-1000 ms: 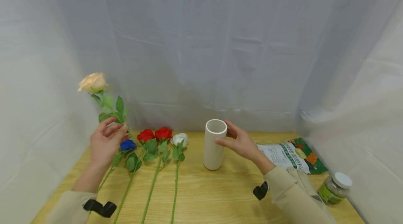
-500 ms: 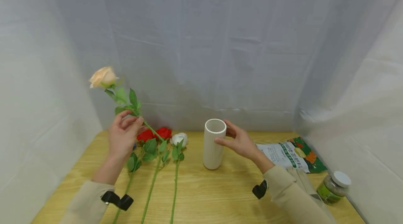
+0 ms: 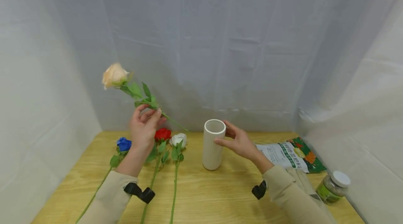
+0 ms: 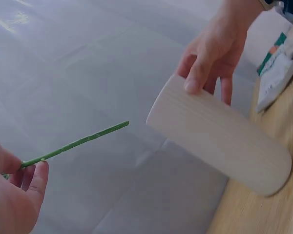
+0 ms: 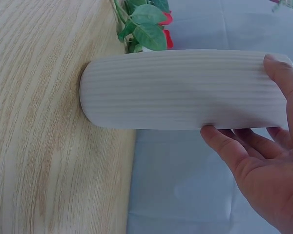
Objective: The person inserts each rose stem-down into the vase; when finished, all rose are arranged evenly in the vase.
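My left hand (image 3: 145,127) pinches the stem of a peach rose (image 3: 115,76) just below its leaves. The rose is tilted in the air, bloom up to the left, and its bare stem end (image 4: 119,126) points at the vase rim, still apart from it. A white ribbed vase (image 3: 212,150) stands upright on the table. With thumb and fingers around its upper part, my right hand (image 3: 240,143) holds it from the right side. In the right wrist view the vase (image 5: 180,90) lies across the picture, its base on the wood.
Left of the vase lie a blue rose (image 3: 124,144), a red rose (image 3: 162,134) and a white rose (image 3: 178,140); my left arm covers part of this row. On the right are a fertilizer bag (image 3: 292,155), grey gloves (image 3: 300,178) and a white-lidded jar (image 3: 333,188).
My left hand has carried the peach rose rightward and a little up, tilting it so its stem end swings toward the vase. The right hand and vase have barely moved.
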Demonstrator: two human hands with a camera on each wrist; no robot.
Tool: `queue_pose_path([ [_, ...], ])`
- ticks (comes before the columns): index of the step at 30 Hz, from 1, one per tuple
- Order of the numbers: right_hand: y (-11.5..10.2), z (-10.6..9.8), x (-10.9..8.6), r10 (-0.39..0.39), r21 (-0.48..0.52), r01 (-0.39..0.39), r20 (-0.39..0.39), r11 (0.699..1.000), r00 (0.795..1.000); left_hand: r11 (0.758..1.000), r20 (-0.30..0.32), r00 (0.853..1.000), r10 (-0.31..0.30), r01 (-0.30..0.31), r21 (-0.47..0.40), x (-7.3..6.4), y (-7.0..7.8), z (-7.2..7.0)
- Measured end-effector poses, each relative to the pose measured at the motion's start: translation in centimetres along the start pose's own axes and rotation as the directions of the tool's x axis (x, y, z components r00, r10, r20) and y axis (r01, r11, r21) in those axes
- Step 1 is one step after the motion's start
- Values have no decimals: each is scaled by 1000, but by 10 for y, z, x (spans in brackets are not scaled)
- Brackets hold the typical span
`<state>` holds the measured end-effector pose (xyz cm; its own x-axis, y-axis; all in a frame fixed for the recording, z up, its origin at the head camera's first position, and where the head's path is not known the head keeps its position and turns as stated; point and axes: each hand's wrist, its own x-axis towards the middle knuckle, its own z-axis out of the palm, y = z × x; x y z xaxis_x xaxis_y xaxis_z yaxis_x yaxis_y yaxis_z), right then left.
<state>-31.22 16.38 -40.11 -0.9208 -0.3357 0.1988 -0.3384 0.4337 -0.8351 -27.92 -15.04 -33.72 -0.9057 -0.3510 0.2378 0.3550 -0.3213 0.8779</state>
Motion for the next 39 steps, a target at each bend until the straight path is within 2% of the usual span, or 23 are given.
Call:
queue_pose_path([
  [8,-1,0,0,-7,2,7,1,1000,1000,995,-13,1000,15,-16,-99,1,-12,27],
  [16,1,1,1,-12,2,12,3,1000,1000,992,3,999,36,-35,-124,1,-20,48],
  [22,2,1,1,-12,-3,12,2,1000,1000,988,5,997,73,-72,-135,2,-31,64],
  [27,2,0,1,-8,-13,8,-10,1000,1000,993,21,995,100,-99,-66,0,-41,76],
  [32,2,1,1,-2,-22,1,-15,1000,1000,992,72,991,117,-120,42,-4,-52,82],
  [35,1,1,1,3,-27,-3,-8,1000,1000,982,101,986,133,-145,117,-7,-57,83],
  [39,0,0,1,-2,-27,2,-2,1000,1000,956,137,976,171,-198,217,-7,-64,85],
])
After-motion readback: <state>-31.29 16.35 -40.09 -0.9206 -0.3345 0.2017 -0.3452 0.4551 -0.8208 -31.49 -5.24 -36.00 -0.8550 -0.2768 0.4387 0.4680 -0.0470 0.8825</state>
